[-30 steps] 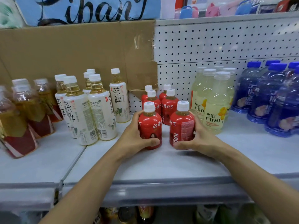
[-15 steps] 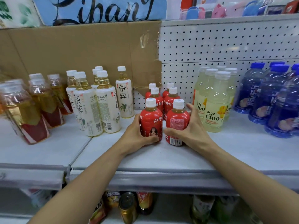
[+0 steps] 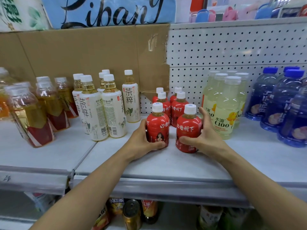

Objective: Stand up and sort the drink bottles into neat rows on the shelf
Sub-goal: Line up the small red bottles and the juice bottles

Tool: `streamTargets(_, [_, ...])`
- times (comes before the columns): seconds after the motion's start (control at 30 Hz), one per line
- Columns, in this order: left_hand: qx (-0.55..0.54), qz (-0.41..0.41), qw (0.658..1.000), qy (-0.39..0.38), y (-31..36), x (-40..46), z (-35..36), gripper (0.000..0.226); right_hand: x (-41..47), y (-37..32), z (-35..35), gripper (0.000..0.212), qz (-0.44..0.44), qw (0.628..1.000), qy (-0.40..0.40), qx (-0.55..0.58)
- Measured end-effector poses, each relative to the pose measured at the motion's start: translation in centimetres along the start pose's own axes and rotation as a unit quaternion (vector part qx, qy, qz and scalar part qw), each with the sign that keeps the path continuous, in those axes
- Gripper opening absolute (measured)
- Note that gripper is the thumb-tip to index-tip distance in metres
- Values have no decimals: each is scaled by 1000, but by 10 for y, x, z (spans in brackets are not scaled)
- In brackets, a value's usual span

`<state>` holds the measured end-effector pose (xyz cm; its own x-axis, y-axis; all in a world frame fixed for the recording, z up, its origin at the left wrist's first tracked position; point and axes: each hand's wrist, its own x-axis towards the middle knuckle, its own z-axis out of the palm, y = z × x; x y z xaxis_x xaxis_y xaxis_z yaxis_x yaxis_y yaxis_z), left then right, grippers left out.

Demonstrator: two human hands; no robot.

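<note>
Down at the shelf's (image 3: 166, 165) front edge your two forearms reach in over the price rail. Your left hand (image 3: 142, 143) grasps the left front red bottle (image 3: 158, 125), fingers curled round its left side and thumb across the lower label. Your right hand (image 3: 202, 138) grasps the right front red bottle (image 3: 188, 130), thumb low on the label and fingers wrapped behind its right side. Both bottles stand upright on the shelf, near its middle, a narrow gap between them, white caps on.

Just behind them four more red bottles (image 3: 178, 110) stand upright in two short files running back toward the pegboard (image 3: 232, 52). Toward the shelf's right side, just beside your right hand, sits a cluster of pale yellow bottles (image 3: 227, 110), and beyond those, at the right edge, the blue bottles (image 3: 282, 103). To the left of the red ones, the white-labelled tea bottles (image 3: 103, 110) stand in a loose group, one set apart nearer the back. On the adjoining panel at the left edge are amber bottles with red labels (image 3: 39, 113), which appear tilted. A sheet of cardboard (image 3: 83, 53) covers the back wall behind the left half
</note>
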<state>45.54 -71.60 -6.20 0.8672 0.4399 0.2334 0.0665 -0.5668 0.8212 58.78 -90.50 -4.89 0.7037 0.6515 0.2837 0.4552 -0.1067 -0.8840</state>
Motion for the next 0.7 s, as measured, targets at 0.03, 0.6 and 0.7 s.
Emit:
streamTargets(0.03, [-1,1,1000,0,0,0,0,90,1,-1,-2,117,8,1000,-12,11])
streamTargets(0.6, [6,-12,1000,12,6,24,12,89,24,-2,-1,77,38,997,12,-65])
streamTargets(0.7, [24,-22,999,26,3,32,12,82,34,-1,1,66,46,998,-5,-49])
